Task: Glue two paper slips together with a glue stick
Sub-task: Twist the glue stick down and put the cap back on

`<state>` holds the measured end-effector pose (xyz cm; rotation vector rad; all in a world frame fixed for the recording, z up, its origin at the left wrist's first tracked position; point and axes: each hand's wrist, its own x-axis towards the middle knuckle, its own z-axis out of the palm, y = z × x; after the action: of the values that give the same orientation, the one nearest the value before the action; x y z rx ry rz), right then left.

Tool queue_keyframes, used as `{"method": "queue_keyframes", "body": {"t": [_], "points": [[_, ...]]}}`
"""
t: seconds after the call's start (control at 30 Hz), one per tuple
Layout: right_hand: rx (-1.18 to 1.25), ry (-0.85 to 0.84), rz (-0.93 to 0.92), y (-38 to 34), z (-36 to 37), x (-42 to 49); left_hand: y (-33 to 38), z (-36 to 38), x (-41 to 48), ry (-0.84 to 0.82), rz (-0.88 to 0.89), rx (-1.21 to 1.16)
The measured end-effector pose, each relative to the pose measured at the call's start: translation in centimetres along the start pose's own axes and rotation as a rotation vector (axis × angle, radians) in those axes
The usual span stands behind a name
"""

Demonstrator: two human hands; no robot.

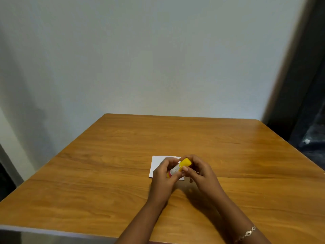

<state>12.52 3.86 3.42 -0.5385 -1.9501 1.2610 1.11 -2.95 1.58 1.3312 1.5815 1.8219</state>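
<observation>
table (88, 182): bare wood left, right, beyond paper (157, 163) | centre: left hand (162, 176), right hand (199, 170), glue stick (184, 163) above paper | far edge: wall (140, 59)

1. The white paper (158, 164) near the middle of the worktop (105, 173) is mostly covered by both hands; whether it is one slip or two cannot be told.
2. The lower end of the glue stick (177, 169) is hidden inside the left grip (163, 178), and its label print is too small to read.
3. The fingertips of the right grip (198, 171) behind the yellow cap are out of sight.
4. Both forearms and a bracelet (247, 233) are cut off at the picture's bottom edge.
5. The worktop's near edge and right corner run out of the picture.
6. Dark shapes (309, 131) beyond the worktop's right edge are too blurred to identify.
</observation>
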Motion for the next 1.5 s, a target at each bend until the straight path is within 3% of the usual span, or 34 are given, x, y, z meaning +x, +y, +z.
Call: {"method": "queue_keyframes", "body": {"t": [0.1, 0.27, 0.53, 0.6, 0.7, 0.8, 1.0, 1.5], "points": [[0.069, 0.064, 0.031, 0.4, -0.5, 0.1, 0.0, 0.1, -0.1, -0.051, 0.044, 0.119], [0.229, 0.057, 0.087, 0.6, -0.5, 0.4, -0.1, 0.2, 0.1, -0.027, 0.026, 0.106], [0.282, 0.275, 0.112, 0.1, 1.9, 0.7, -0.3, 0.2, 0.0, 0.026, 0.026, 0.124], [0.278, 0.255, 0.097, 0.4, 2.4, 0.4, -0.2, 0.2, -0.1, 0.049, 0.030, 0.122], [0.225, 0.176, 0.103, 0.9, 2.3, -0.1, -0.2, 0.2, 0.0, 0.040, 0.052, 0.182], [0.187, 0.244, 0.069, 0.7, 0.5, 0.0, -0.4, 0.3, 0.1, 0.021, 0.053, 0.260], [-0.230, 0.381, 0.058, 1.8, -4.1, 1.8, -1.1, 0.3, 0.4, 0.165, 0.067, 0.475], [-0.429, 0.379, 0.077, 4.3, -3.5, 1.3, -1.8, 0.6, 0.8, 0.068, 0.056, 0.696]]}}
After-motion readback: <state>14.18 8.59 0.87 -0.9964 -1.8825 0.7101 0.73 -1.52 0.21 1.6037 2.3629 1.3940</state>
